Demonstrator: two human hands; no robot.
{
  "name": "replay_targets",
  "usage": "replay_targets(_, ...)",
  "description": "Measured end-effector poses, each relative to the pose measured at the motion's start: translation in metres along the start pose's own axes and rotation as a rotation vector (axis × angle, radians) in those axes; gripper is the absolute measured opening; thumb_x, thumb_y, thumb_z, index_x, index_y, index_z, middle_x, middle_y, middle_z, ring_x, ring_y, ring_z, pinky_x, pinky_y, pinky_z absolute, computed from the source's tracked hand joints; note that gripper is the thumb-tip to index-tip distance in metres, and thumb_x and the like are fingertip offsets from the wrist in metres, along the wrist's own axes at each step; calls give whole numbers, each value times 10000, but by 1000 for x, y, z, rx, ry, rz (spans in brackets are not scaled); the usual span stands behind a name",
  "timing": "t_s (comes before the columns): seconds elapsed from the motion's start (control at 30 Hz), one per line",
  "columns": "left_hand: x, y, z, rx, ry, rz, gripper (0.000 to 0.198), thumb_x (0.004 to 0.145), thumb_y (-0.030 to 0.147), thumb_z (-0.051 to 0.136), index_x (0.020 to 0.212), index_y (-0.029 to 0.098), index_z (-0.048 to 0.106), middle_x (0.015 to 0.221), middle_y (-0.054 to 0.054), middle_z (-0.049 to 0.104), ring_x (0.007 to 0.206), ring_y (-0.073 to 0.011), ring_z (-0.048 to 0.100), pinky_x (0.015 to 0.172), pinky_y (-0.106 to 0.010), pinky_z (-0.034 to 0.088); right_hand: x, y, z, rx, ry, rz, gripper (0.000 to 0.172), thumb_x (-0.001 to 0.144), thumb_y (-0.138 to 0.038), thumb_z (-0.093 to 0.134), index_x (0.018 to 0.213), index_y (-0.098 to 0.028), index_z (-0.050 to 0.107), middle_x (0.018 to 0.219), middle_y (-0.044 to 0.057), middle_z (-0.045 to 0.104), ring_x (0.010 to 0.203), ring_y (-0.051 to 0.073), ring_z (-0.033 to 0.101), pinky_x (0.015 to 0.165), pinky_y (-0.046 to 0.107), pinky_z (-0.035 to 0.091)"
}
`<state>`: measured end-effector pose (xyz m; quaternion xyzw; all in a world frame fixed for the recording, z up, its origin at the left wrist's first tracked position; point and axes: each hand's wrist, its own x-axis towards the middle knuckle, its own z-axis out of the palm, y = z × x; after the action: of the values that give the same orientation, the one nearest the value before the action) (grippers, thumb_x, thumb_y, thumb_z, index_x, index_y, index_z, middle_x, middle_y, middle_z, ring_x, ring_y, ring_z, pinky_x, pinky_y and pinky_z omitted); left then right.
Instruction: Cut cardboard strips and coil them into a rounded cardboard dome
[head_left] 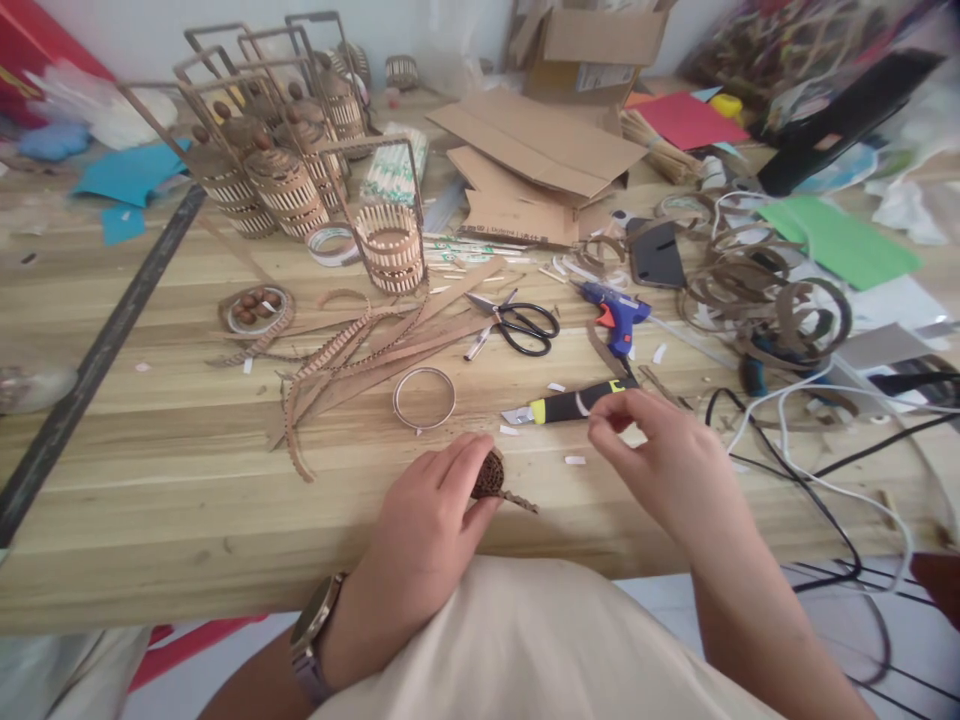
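My left hand (435, 515) is closed around a tight coil of brown corrugated cardboard strip (491, 475), held on edge near the table's front edge. The strip's loose end sticks out to the right. Thumb and fingers of my right hand (660, 450) are pinched together in the air, just beside the utility knife (566, 403). A small white curl (583, 405) shows at those fingertips; whether they grip it I cannot tell. Beyond my left hand lies a thin ring (424, 398). Small white paper bits (575, 460) are scattered between the hands.
Black-handled scissors (517, 322), a blue glue gun (619, 312) and cardboard strips (352, 365) lie farther in. A small lantern-like basket (391, 245) stands behind them, with several similar lanterns (285, 185) at back left. Cables (810, 480) and coiled strips (750, 270) crowd the right.
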<state>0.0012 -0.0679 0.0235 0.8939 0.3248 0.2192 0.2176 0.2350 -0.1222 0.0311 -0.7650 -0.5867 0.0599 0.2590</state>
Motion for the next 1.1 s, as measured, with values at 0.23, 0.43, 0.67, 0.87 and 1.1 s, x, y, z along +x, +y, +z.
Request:
replay_targets(0.23,-1,-2,3,-122,39,-5,492,823,48,610,1279,212,525,1201,-108,733,1076,-263,711,919,-437,605,-11,44,-12,-13,192,212,56,735,-269,541,786,-259,563,768,27,622,684,211,574,675,349,463)
replay_targets(0.43,-3,-4,3,-118,53,-11,476,826,70,636,1269,215,540,1187,-111,739,1048,-262,725,909,-433,611,-8,65,-17,-12,127,341,160,769,-311,563,783,-232,701,664,23,672,557,192,554,555,321,409)
replay_targets(0.67,-3,-2,2,-186,52,-59,472,824,67,630,1267,208,552,1173,-103,741,1054,-254,722,918,-433,611,-14,57,-19,-52,314,250,177,894,-296,565,920,-235,729,913,78,709,780,237,624,725,389,477)
replay_targets(0.87,0,1,0,-236,61,-89,453,831,80,615,1270,181,565,1200,-110,727,1067,-245,713,941,-418,605,-23,-2,-19,336,32,-351,69,880,-244,699,948,-242,685,843,33,705,708,167,647,633,302,526)
replay_targets(1.1,-2,3,-1,-263,59,-105,463,836,69,606,1282,183,562,1211,-100,721,1082,-229,704,949,-388,597,-20,-31,-1,426,-7,-602,67,951,-225,617,906,-205,662,777,31,684,672,145,627,618,296,514)
